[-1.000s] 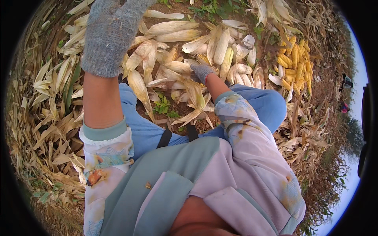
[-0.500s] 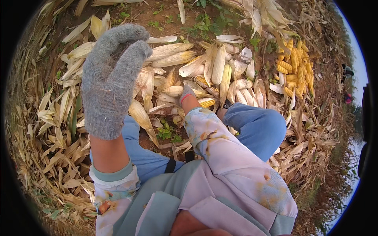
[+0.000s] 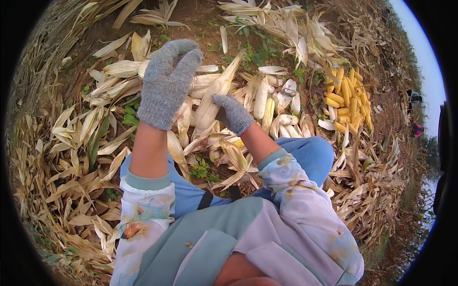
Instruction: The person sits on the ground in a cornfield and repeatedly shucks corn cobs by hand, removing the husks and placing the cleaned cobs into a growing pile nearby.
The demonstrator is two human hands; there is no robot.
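The grip of the right hand (image 3: 232, 113) is clamped on a corn ear (image 3: 213, 102), cream-husked, dry, tapering, tilted above the ground (image 3: 198, 15); the left hand (image 3: 167, 85) curls, grip apart.

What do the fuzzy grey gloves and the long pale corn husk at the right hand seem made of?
The grey knitted gloves look like matte wool or acrylic yarn, given their fuzzy surface; which, I can't tell. The long, pale corn husk looks like dry, dull, papery leaf, judging by its straw colour.
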